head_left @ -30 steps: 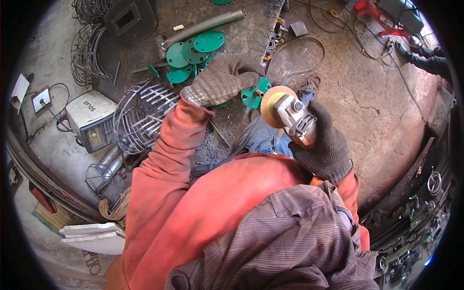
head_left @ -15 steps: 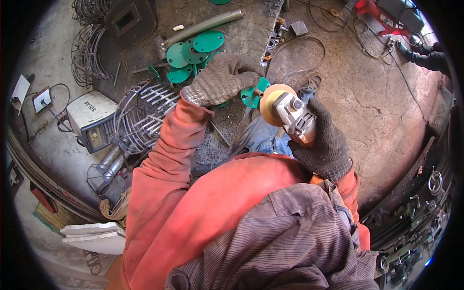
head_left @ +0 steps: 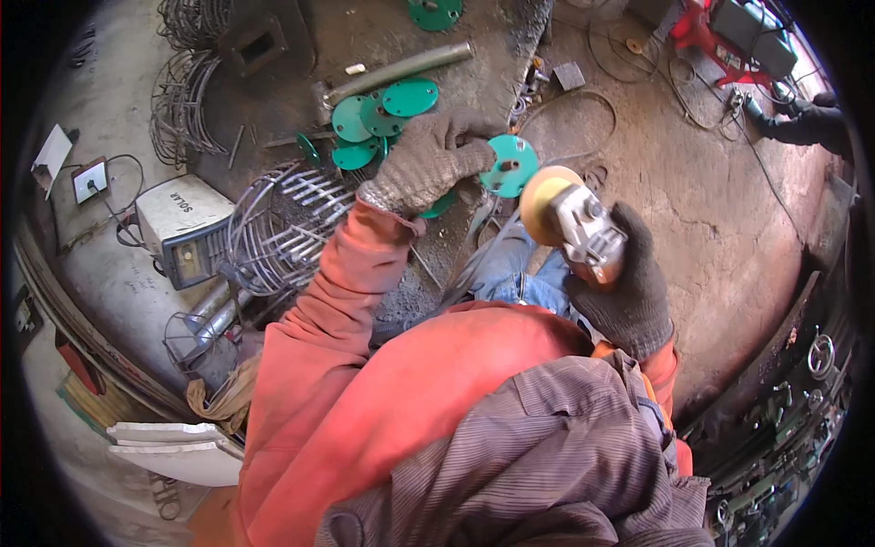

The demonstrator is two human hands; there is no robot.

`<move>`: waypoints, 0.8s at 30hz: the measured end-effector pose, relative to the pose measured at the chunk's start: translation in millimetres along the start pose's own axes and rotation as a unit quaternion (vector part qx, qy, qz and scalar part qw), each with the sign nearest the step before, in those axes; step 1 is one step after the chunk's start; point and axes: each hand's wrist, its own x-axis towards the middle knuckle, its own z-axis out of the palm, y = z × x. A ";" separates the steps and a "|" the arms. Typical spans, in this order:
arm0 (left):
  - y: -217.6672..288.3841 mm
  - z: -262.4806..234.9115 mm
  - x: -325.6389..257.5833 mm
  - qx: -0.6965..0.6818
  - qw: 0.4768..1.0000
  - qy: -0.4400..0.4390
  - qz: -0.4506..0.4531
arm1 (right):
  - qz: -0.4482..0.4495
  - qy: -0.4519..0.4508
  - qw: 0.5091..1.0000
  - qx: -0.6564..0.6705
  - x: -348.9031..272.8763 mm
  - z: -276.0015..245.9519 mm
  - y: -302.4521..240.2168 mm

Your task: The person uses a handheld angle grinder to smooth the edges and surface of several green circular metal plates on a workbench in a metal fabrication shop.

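Observation:
My left hand (head_left: 424, 159), in a grey-brown knit glove, pinches the edge of a round green metal plate (head_left: 507, 175) with small holes and a short dark stub at its middle. In my right hand (head_left: 633, 296), gloved in dark knit, is an angle grinder (head_left: 591, 226). Its yellowish disc (head_left: 547, 202) sits close beside the plate's right edge; whether they touch I cannot tell. More green plates (head_left: 351, 118) lie heaped just beyond my left hand, and part of another shows beneath it.
A metal pipe (head_left: 401, 73) lies behind the plates, with a dark welding mask (head_left: 260, 44) further left. Left of my arm stand a wire cage (head_left: 283, 228) and a boxy floodlight (head_left: 187, 214). Cables (head_left: 602, 105) loop over the floor; another person's arm (head_left: 807, 126) shows far right.
The grinder has shifted right and slightly down, off the stub it overlapped. The green plate now shows more of its face, still in my left hand. The whole view has shifted a little.

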 end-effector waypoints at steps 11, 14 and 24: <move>-11.1 12.3 5.3 0.007 0.994 0.109 0.008 | 0.022 -0.048 0.998 0.042 -13.6 4.3 0.5; -18.4 14.6 11.0 0.029 0.992 0.120 0.000 | -0.034 -0.031 0.999 0.027 -7.2 15.1 4.9; -14.4 15.9 11.6 0.084 0.985 0.148 0.016 | 0.004 -0.075 0.997 0.027 5.1 16.5 0.7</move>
